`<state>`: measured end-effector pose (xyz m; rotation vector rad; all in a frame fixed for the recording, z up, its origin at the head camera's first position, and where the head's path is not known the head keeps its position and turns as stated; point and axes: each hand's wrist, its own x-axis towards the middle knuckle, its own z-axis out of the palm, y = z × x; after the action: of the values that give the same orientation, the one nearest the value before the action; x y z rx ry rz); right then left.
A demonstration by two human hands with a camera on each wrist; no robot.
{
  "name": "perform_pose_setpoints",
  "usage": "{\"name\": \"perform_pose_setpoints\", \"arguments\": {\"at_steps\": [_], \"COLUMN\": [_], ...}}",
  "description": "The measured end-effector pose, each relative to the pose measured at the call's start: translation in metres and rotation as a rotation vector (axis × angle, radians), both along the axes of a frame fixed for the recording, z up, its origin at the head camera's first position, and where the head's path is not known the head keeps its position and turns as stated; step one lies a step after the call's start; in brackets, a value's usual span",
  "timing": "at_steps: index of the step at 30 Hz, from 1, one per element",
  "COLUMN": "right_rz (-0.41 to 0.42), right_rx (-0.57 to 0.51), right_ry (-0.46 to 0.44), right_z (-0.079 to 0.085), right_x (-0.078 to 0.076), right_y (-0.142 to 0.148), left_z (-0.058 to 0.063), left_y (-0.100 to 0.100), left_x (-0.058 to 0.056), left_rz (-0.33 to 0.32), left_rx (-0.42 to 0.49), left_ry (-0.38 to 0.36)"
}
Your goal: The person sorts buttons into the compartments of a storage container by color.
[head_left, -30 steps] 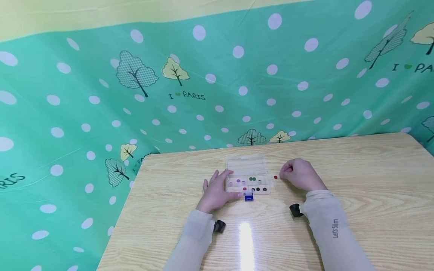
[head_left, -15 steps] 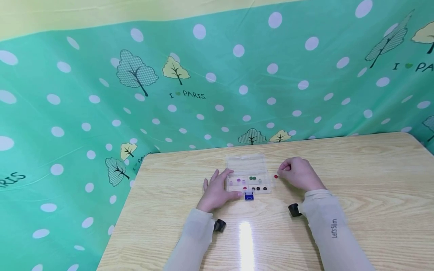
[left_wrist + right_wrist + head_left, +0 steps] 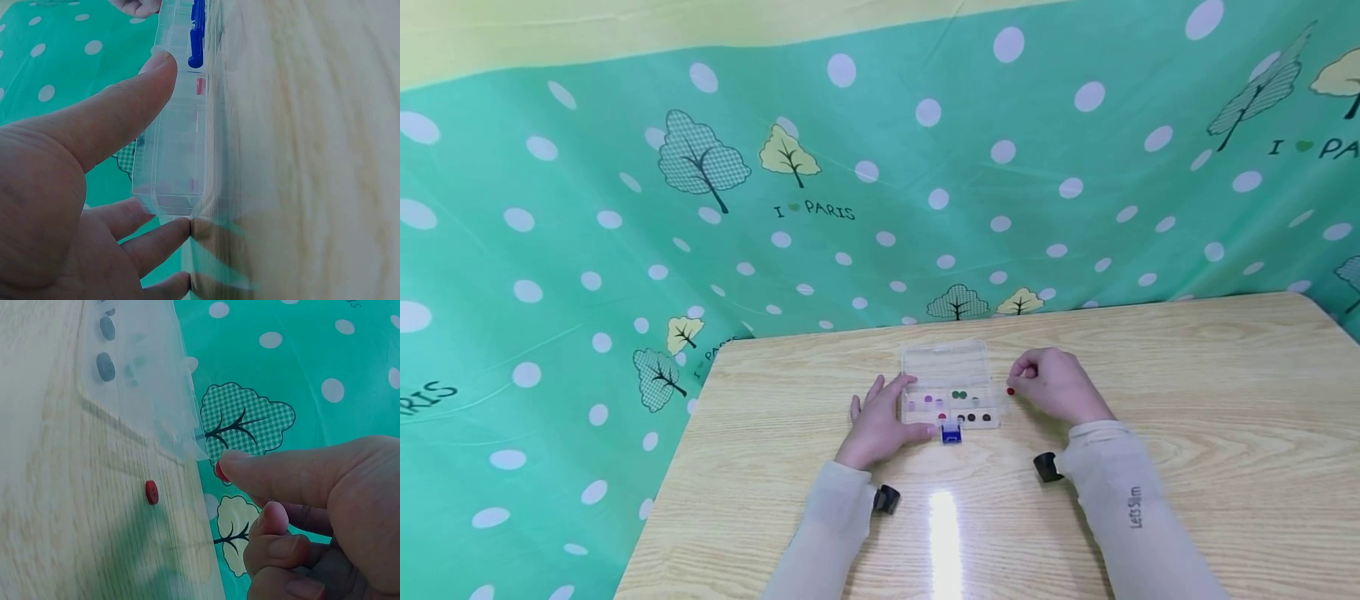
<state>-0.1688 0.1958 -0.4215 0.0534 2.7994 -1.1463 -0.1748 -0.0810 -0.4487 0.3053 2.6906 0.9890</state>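
In the head view a clear plastic compartment box (image 3: 947,363) lies with its lid raised, holding purple, green, black and red buttons. My left hand (image 3: 882,423) spans its left end, thumb at the front and forefinger along the side, the fingers fairly straight and spread. By the thumb is the blue latch (image 3: 951,435). My right hand (image 3: 1057,385) is just right of the box. It pinches a red button (image 3: 220,471) between thumb and forefinger, mostly covered by the thumb in the right wrist view. A second red button (image 3: 152,492) lies on the table under this hand.
The wood-grain table (image 3: 790,492) meets a green dotted curtain (image 3: 820,150) at its back edge. Black wrist-worn devices (image 3: 1048,467) stick out from both sleeves. A bright light reflection runs down the table's front.
My right hand has slid a little left toward the box, over the loose red button. The left hand and the box have stayed put.
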Motion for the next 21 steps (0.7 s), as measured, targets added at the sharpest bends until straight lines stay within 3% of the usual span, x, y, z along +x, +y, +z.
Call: {"name": "perform_pose_setpoints", "arguments": {"at_steps": [11, 21], "right_rz": [0.034, 0.052], "right_rx": [-0.001, -0.013], "right_ry": [0.05, 0.031], "right_z": [0.0, 0.001], "right_x": [0.001, 0.002], "right_y": [-0.009, -0.021], "left_z": [0.0, -0.001], "left_y": [0.0, -0.001], "left_x": [0.0, 0.0], "left_rz": [0.006, 0.008], "left_rx": [0.005, 0.004], "left_ry": [-0.001, -0.002]}}
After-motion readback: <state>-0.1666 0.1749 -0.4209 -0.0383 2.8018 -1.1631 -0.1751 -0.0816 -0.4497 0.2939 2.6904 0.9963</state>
